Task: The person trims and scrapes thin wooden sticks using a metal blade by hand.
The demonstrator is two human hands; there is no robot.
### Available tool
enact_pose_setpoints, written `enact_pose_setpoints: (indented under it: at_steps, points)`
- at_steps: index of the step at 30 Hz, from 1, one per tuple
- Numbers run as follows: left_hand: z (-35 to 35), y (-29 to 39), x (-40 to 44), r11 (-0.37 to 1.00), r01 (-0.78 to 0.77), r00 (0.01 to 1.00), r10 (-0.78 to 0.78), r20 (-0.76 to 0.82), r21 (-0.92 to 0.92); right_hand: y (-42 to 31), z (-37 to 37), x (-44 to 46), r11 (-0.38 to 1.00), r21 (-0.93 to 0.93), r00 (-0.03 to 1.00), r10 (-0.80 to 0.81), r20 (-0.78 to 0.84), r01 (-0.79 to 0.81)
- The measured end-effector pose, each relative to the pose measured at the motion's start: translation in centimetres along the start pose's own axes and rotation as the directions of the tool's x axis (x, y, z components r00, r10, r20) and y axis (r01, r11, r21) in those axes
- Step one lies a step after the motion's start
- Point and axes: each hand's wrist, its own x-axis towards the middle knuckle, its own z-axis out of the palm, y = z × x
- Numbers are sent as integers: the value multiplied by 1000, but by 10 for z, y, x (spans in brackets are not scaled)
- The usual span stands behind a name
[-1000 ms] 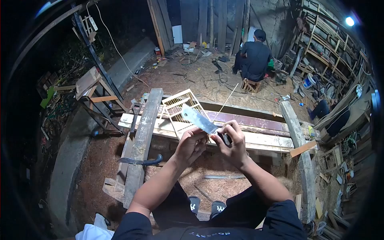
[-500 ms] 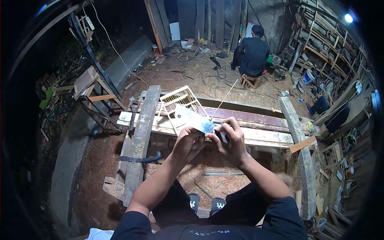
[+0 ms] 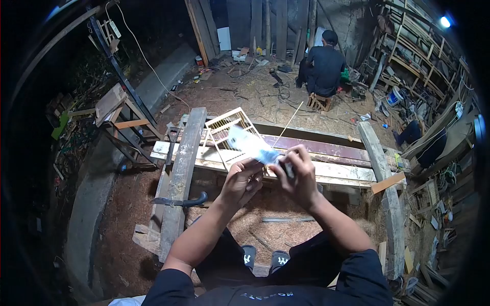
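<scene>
A broad blade (image 3: 247, 143) is held out over the near edge of the pale planks (image 3: 332, 172), its handle end enclosed by the curled fingers of the right hand (image 3: 300, 176) and its wide end pointed forward and to the left. By this grip, it seems, the flat is kept steady and the edge can be guided closely, though the metal is blurred. The fingers of the left hand (image 3: 241, 184) are bent and drawn together at the blade's lower side, perhaps so that something small can be braced there; whether anything is pinched between them cannot be told. A thin stick (image 3: 289, 124) is seen slanting up beyond the blade, its lower end hidden. The slatted frame (image 3: 224, 124) is propped at a tilt by the planks, probably so that it is kept within reach. A curved-handled knife (image 3: 193, 202) is laid across the left beam (image 3: 188, 158), with a saw (image 3: 172, 146) set just beside that beam, both apparently placed aside from the hands. Both forearms are extended forward from the lap and angled inward, elbows bent and held out, so that the hands are brought nearly together in front of the body. The right wrist is bent inward, with the knuckles raised; the left palm is partly turned up.
</scene>
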Motion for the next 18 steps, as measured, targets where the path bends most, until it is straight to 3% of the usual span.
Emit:
enact_pose_setpoints:
  at_steps: [2, 5, 7, 10, 13, 18]
  points:
    - [6, 4, -3, 999, 30, 999, -29, -36, 14, 0, -1, -1, 997, 1, 997, 72, -27, -72]
    - [-14, -6, 3, 1000, 17, 1000, -17, 19, 14, -6, 1, -3, 994, 75, 996, -80, -36, 83]
    - [-9, -3, 3, 999, 35, 999, -35, -22, 6, -4, 2, -2, 993, 90, 997, -67, -49, 71]
    - [-4, 4, 4, 998, 41, 999, -41, 8, 38, 19, -6, 7, 981, 8, 967, 195, -161, -196]
    - [-7, 3, 8, 998, 51, 999, -51, 2, 46, 32, -4, 6, 896, 289, 905, 393, -162, -337]
    - [-14, 1, 18, 994, 53, 997, -58, 47, 99, 25, -2, 7, 883, 365, 923, 363, -129, -296]
